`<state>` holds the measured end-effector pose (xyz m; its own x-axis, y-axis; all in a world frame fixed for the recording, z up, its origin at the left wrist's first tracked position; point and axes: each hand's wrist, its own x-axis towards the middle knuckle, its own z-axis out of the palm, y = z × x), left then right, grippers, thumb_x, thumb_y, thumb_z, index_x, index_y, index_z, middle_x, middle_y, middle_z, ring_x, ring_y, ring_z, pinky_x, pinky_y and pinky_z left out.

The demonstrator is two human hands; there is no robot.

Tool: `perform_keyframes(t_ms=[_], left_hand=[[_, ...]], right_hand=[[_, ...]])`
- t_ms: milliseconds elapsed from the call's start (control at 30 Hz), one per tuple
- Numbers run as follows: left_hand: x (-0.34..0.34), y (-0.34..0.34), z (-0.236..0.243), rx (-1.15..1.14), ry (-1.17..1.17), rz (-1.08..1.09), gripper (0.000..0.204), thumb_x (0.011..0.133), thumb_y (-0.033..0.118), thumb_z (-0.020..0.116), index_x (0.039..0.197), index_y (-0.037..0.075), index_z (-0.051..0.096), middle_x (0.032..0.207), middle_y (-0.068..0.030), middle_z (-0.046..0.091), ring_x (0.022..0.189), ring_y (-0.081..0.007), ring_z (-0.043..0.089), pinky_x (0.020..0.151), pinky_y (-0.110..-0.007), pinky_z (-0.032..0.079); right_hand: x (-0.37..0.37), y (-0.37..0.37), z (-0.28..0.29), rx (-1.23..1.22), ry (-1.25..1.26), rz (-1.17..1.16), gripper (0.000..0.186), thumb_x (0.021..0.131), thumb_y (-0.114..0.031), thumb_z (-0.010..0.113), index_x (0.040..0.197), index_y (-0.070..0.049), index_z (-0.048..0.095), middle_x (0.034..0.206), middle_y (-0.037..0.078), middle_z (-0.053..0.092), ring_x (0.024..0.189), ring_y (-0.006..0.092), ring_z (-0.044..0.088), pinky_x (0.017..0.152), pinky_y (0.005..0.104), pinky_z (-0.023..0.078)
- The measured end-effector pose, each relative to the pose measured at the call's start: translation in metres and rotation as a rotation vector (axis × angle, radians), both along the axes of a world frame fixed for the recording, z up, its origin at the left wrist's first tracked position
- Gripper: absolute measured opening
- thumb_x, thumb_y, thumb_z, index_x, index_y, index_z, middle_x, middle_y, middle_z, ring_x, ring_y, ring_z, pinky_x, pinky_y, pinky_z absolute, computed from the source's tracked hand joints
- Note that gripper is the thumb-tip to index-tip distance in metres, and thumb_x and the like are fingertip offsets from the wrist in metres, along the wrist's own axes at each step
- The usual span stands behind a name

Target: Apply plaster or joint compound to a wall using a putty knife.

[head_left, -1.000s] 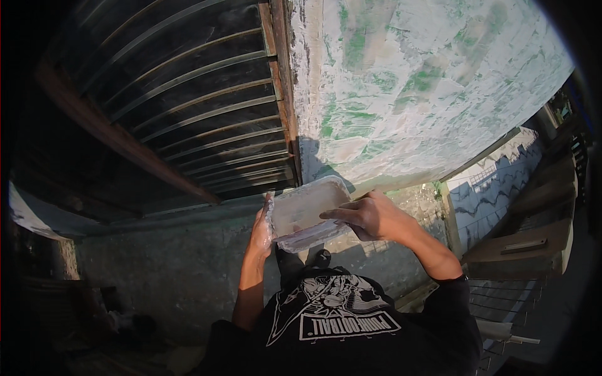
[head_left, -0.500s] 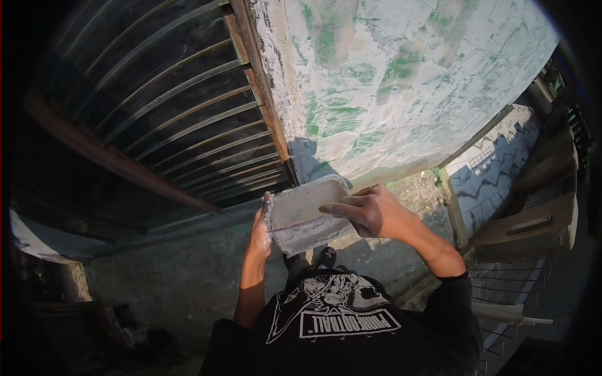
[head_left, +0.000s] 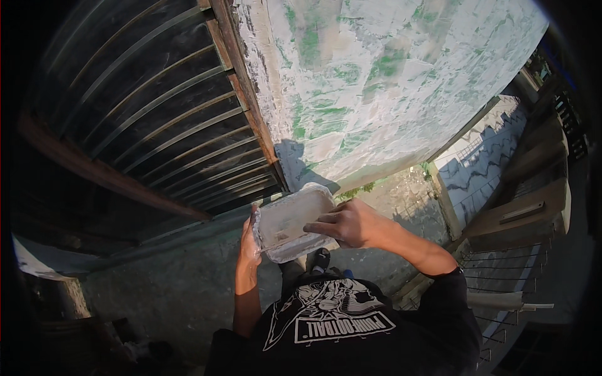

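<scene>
A shallow rectangular tray (head_left: pixel 290 252), caked with white putty, is held in front of my body. My left hand (head_left: pixel 248 243) is closed around the tray's left side, its fingers partly hidden by the rim. My right hand (head_left: pixel 352 224) is over the tray's right side, fingers pinched on a flat, pale putty scraper (head_left: pixel 291 218). The scraper lies across the tray, with a thin dark edge line toward me; its contact with the putty is hard to make out. Whitish residue coats the fingers of both hands.
Ahead is a wall (head_left: pixel 376 88) smeared with white putty over green paint. A slatted window (head_left: pixel 169 106) in a worn wooden frame adjoins it on the left. At right are a wooden board (head_left: pixel 520 216) and wire rack (head_left: pixel 501 276). Concrete floor (head_left: pixel 175 288) lies below.
The tray and both hands have shifted slightly left in view, along with the whole scene. My right hand and the scraper have moved a little toward me over the tray.
</scene>
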<state>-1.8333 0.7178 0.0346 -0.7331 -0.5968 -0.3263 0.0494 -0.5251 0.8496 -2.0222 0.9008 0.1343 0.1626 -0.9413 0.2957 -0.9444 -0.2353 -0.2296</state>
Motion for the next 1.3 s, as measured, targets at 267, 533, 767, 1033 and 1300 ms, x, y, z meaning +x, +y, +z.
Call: perform_keyframes(t_ms=[267, 533, 767, 1033, 1300], left_hand=[[0.003, 0.005, 0.000, 0.026, -0.100, 0.141, 0.060, 0.095, 0.052, 0.046, 0.121, -0.001, 0.056, 0.114, -0.0109, 0.063, 0.105, -0.0195, 0.061, 0.092, -0.033, 0.048], [0.008, -0.005, 0.006, -0.034, -0.073, 0.065, 0.059, 0.098, 0.048, 0.042, 0.126, -0.002, 0.051, 0.120, -0.0111, 0.060, 0.111, -0.0197, 0.057, 0.098, -0.032, 0.042], [0.001, -0.025, -0.011, 0.029, -0.033, 0.107, 0.058, 0.098, 0.046, 0.044, 0.132, -0.002, 0.045, 0.127, -0.0105, 0.056, 0.117, -0.0187, 0.052, 0.101, -0.032, 0.039], [-0.002, -0.051, -0.035, 0.034, 0.015, 0.119, 0.059, 0.098, 0.044, 0.046, 0.138, 0.002, 0.040, 0.130, -0.0087, 0.053, 0.118, -0.0183, 0.051, 0.101, -0.032, 0.038], [0.015, -0.078, -0.032, -0.015, -0.110, 0.124, 0.056, 0.100, 0.043, 0.041, 0.141, 0.005, 0.037, 0.133, -0.0084, 0.051, 0.119, -0.0190, 0.050, 0.101, -0.033, 0.039]], right_hand=[[0.005, 0.000, -0.010, 0.020, -0.058, -0.013, 0.056, 0.063, -0.004, 0.063, 0.117, -0.015, 0.063, 0.075, 0.005, 0.062, 0.061, 0.0276, 0.061, 0.055, 0.0378, 0.051], [-0.004, -0.007, -0.017, -0.116, -0.383, -0.112, 0.044, 0.066, 0.001, 0.067, 0.109, -0.008, 0.065, 0.087, 0.010, 0.068, 0.071, 0.0252, 0.065, 0.062, 0.0321, 0.052], [-0.010, -0.022, -0.061, -0.242, -1.602, -0.313, 0.033, 0.083, 0.000, 0.064, 0.116, 0.001, 0.056, 0.105, 0.007, 0.067, 0.094, 0.0112, 0.062, 0.080, 0.0267, 0.047], [-0.035, -0.038, -0.087, -0.521, -2.135, -0.158, 0.052, 0.083, 0.005, 0.060, 0.132, 0.003, 0.043, 0.121, 0.011, 0.061, 0.108, 0.0149, 0.060, 0.093, 0.0287, 0.046], [-0.084, -0.078, -0.178, -0.851, -1.260, -0.912, 0.039, 0.089, 0.000, 0.056, 0.127, 0.006, 0.046, 0.111, 0.015, 0.064, 0.091, 0.0192, 0.064, 0.074, 0.0269, 0.049]])
